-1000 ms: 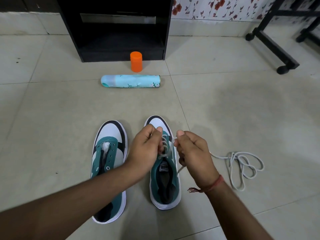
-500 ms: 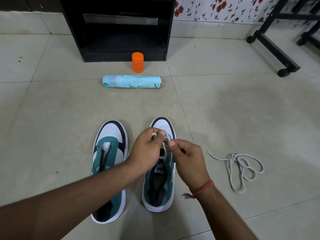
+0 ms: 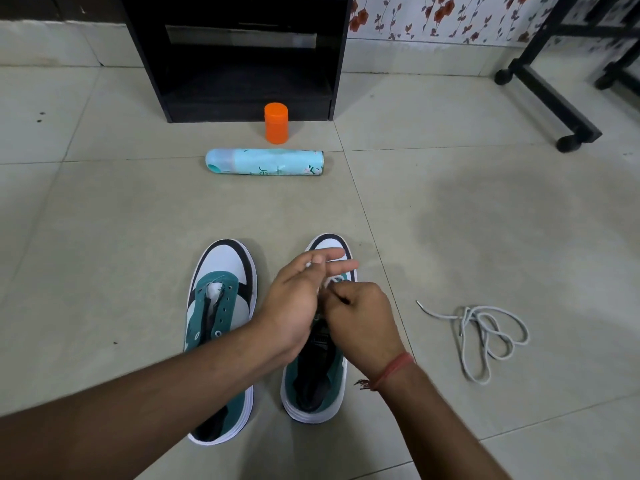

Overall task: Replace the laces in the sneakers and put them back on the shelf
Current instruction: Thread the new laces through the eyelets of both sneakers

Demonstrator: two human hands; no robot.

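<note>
Two sneakers: side by side on the tiled floor, toes pointing toward the black shelf unit; well apart from it, not yet shelved.
Right sneaker: under both hands; a pale lace shows at the eyelets near the toe, lacing apparently only begun.
Left sneaker: eyelets bare, tongue loose, untouched.
Spare lace: coiled loosely on the floor to the right, well apart from both shoes.
Risk 1: lace tip could slip from the pinch or miss an eyelet; cause, the left hand hides the work area and the tip is small.
Risk 2: uneven ends or a skipped eyelet; cause, pulling one side harder, judged from crowded hands over the toe end.
Risk 3: sneaker may skid on smooth tile when the lace is tugged; nothing pins it down.
Risk 4: spare lace looks tangled; may knot when lifted.
Left hand: index and middle fingers stretched forward over the toe, thumb side seems to press the lace; exact contact unclear.
Right hand: fingers curled, pinching the lace just above the eyelets.
Floor clutter: spray can lying on its side, orange cap upright, both between shoes and shelf.
</note>
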